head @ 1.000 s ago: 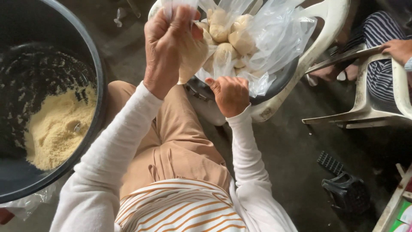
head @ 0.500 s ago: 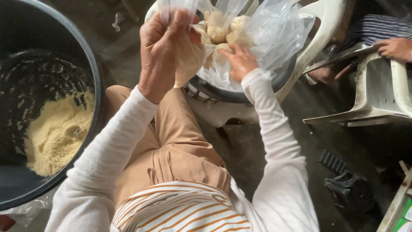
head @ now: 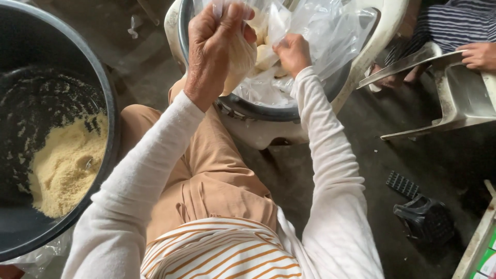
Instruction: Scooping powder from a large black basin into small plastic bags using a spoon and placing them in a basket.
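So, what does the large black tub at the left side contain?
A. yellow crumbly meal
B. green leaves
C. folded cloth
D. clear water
A: the black tub holds a heap of yellow crumbly meal on its floor, with specks of it stuck on the inner wall.

The seated person's left hand [head: 214,49] is raised above the near rim of the metal basin [head: 268,111], closed round a small filled bag [head: 240,59]. The right hand [head: 292,51] is just to its right, inside the basin, among the loose plastic bags [head: 330,31] and packed lumps lying there. The basin rests on a plastic chair [head: 382,31] directly in front of the person's knees. To the person's left stands a large tub [head: 106,88], with a heap of meal [head: 67,165] in its bottom. To the right, beyond a plastic stool [head: 454,98], another person's hand [head: 478,54] rests on that stool.
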